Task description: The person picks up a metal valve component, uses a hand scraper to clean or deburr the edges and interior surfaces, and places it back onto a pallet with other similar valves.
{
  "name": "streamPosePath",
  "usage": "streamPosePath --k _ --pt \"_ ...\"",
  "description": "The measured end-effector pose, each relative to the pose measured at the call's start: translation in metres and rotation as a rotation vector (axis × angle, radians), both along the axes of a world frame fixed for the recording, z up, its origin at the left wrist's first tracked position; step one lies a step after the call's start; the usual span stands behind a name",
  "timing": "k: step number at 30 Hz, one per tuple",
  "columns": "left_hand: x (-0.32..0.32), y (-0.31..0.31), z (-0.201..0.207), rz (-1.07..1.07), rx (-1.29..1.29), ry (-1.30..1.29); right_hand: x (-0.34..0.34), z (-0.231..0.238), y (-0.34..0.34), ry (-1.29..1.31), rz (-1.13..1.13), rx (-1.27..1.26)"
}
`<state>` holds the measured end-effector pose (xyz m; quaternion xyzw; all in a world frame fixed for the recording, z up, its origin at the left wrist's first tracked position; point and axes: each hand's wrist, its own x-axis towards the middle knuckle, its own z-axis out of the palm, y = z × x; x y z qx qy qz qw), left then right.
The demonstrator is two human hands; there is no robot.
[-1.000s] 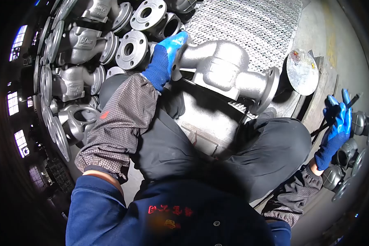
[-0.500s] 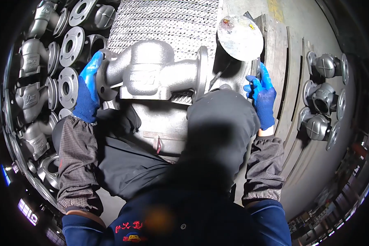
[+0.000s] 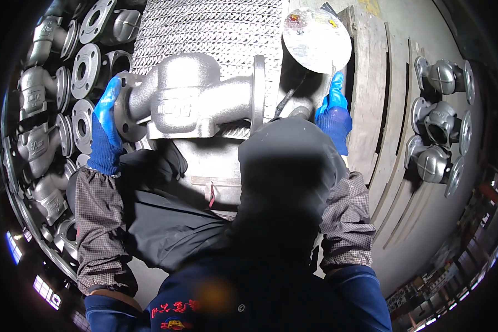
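A large grey cast-metal valve body [image 3: 185,97] with a flange at each end lies across a metal block in front of my knees. My left hand [image 3: 106,122], in a blue coated glove, is closed around its left flange [image 3: 128,108]. At the right, my gloved right hand [image 3: 335,113] is just below a round whitish disc [image 3: 317,41] bearing red and yellow marks. Its forefinger points forward and the other fingers look curled. A thin thing seems to stick out past the fingertip, but what the hand holds is hidden.
Several grey flanged valve bodies [image 3: 36,94] are packed along the left. A ridged metal mat [image 3: 207,33] spreads beyond the work. Wooden pallet boards [image 3: 368,99] lie at right, with three smaller valve bodies [image 3: 441,122] farther right. A dark rod [image 3: 290,94] leans below the disc.
My right hand has moved forward and left toward the disc, its fingers drawing together from a spread pose. The left hand stays on the flange; the view has shifted slightly.
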<state>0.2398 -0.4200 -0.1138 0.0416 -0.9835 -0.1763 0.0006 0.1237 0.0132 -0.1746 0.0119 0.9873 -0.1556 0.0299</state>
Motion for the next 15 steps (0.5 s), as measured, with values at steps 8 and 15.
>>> streamPosePath --k 8,15 --pt "0.0 0.009 0.012 0.012 0.184 0.018 0.008 0.01 0.0 -0.094 0.004 0.059" --pt "0.003 -0.002 -0.007 0.218 0.595 0.013 0.009 0.024 0.013 -0.187 -0.079 0.021"
